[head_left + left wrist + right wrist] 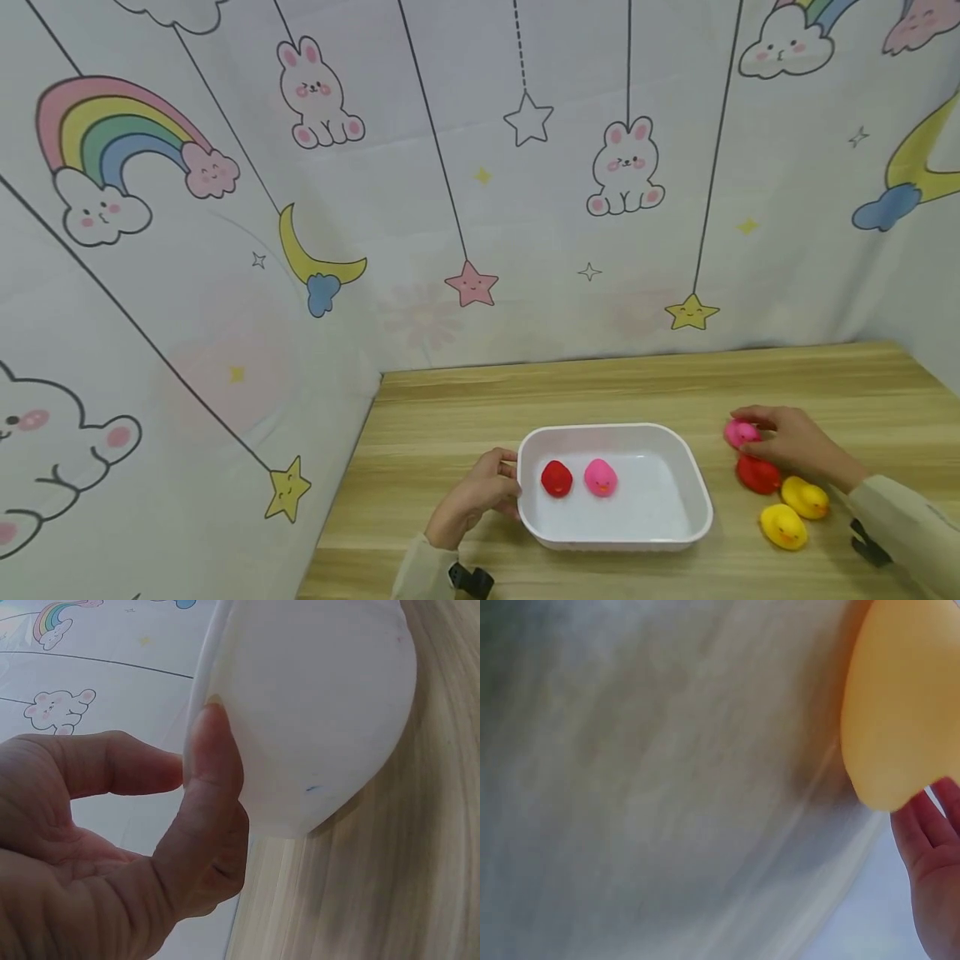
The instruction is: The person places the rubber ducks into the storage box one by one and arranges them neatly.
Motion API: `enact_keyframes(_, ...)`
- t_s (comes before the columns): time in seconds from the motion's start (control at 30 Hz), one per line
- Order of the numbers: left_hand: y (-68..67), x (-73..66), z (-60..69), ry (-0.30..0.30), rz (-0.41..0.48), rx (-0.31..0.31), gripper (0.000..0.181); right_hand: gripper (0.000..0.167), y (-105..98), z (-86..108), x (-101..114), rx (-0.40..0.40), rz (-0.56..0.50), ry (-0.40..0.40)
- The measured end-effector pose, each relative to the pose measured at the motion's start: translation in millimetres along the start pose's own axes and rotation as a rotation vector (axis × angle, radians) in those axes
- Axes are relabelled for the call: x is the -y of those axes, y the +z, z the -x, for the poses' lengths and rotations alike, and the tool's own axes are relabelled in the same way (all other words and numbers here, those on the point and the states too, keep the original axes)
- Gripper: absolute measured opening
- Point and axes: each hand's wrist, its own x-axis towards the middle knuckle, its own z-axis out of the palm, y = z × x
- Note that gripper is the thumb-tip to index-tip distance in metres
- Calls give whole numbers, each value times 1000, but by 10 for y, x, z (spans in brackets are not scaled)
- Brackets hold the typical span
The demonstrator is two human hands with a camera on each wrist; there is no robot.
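Observation:
A white tray (645, 533) on the table holds a red duck (557, 479) and a pink duck (601, 477). My left hand (480, 493) pinches the tray's left rim; the left wrist view shows the thumb and a finger (214, 750) on either side of the wall (315, 697). To the right of the tray, my right hand (795, 442) has its fingers and thumb around another pink duck (741, 432) on the table. A second red duck (759, 475) lies just below that hand. In the right wrist view the right hand (937, 877) is partly hidden behind a yellow duck (904, 705).
Two yellow ducks, one (805, 497) beside the right forearm and one (783, 527) nearer the front, sit on the wooden table (450, 408). A patterned cloth (525, 217) stands behind the table and at its sides.

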Motion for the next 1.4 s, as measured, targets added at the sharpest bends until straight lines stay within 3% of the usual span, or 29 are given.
enact_keyframes(0.3,9,32,-7,10,-7,8,54,54,28,-12,-14,-32,53,-62)
enact_keyframes(0.53,8,7,-19,12,-8,-2,54,60,-6,-2,123,-65,-19,-17)
enact_keyframes(0.83,-1,0,-5,13,-4,8,54,61,-38,-20,455,-118,-32,-98)
enact_keyframes(1.0,5,14,6,13,7,5,54,58,-24,-33,582,-152,-26,-186)
enact_keyframes(1.4,12,2,9,9,-9,-1,55,54,61,-43,827,-154,-52,-263)
